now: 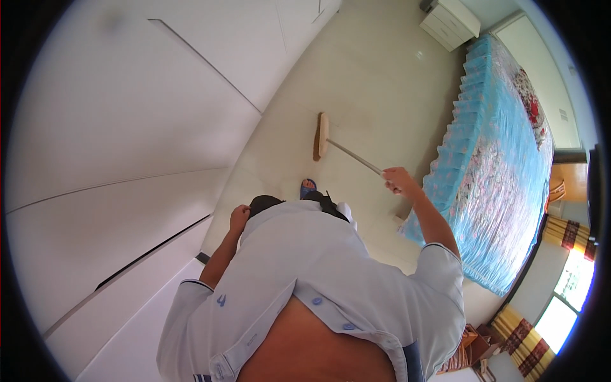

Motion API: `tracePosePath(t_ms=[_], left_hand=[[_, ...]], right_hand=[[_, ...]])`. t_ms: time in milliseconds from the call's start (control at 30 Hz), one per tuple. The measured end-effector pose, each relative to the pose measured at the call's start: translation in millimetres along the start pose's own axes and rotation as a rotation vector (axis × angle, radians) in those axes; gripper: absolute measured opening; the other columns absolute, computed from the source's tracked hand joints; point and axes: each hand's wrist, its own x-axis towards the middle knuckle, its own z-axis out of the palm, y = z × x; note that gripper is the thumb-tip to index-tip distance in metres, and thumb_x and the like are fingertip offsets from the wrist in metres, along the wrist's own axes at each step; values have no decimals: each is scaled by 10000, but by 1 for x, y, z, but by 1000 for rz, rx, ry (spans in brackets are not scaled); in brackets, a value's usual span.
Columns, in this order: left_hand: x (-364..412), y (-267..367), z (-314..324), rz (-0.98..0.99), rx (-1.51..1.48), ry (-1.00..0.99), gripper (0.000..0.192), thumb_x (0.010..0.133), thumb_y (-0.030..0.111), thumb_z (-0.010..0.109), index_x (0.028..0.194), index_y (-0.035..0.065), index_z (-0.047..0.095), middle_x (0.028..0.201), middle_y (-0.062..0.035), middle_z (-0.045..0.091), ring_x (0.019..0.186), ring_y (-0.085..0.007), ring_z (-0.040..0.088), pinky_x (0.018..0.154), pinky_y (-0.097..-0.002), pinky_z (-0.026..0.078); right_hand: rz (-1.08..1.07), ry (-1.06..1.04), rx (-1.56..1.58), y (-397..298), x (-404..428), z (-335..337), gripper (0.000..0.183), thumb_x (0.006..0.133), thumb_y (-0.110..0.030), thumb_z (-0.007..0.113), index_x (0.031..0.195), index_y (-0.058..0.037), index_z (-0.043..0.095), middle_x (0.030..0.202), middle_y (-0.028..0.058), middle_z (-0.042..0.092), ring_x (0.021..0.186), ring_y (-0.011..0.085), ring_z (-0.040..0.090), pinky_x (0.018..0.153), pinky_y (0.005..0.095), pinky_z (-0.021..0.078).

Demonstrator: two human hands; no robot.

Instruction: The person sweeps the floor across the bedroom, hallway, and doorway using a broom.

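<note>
My right hand (401, 183) grips the thin pole handle of a push broom (323, 136). The broom's pale head, with brown bristles along its left side, rests on the glossy cream floor (377, 86) ahead of me. My left hand (239, 218) hangs at my left side, against my black legwear (265, 205). Its fingers look curled, but their inner side is hidden. One foot in a blue slipper (308, 188) shows below the broom head.
White cabinet fronts (157, 110) line the left. A bed with a frilled blue floral cover (496, 157) stands close to my right arm. Beyond it is a white nightstand (450, 24). Yellow and brown curtains (522, 339) frame a bright window (557, 324) at the lower right.
</note>
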Motion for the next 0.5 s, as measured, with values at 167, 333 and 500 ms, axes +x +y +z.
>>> tracePosePath(t_ms=[167, 333, 500], left_hand=[[25, 4, 2, 73, -6, -43, 202, 703, 166, 494, 838, 47, 586, 770, -131, 575, 727, -250, 548, 660, -324, 429], [53, 17, 0, 215, 9, -101, 201, 701, 159, 483, 832, 46, 585, 770, -127, 572, 731, -253, 545, 666, -315, 424], [83, 32, -13, 256, 61, -189, 204, 697, 156, 476, 826, 44, 588, 779, -129, 572, 737, -250, 546, 671, -311, 422]], right_hand=[[-72, 68, 40, 9, -19, 79, 424, 711, -117, 466, 1125, -37, 417, 531, 48, 448, 384, 86, 376, 313, 208, 262], [-87, -18, 218, 14, -19, 106, 425, 710, -141, 507, 1115, -35, 435, 530, 48, 464, 384, 78, 391, 319, 208, 278], [-72, 45, 162, 31, -2, 113, 374, 699, -163, 546, 1042, -23, 495, 541, 50, 486, 383, 79, 404, 319, 209, 284]])
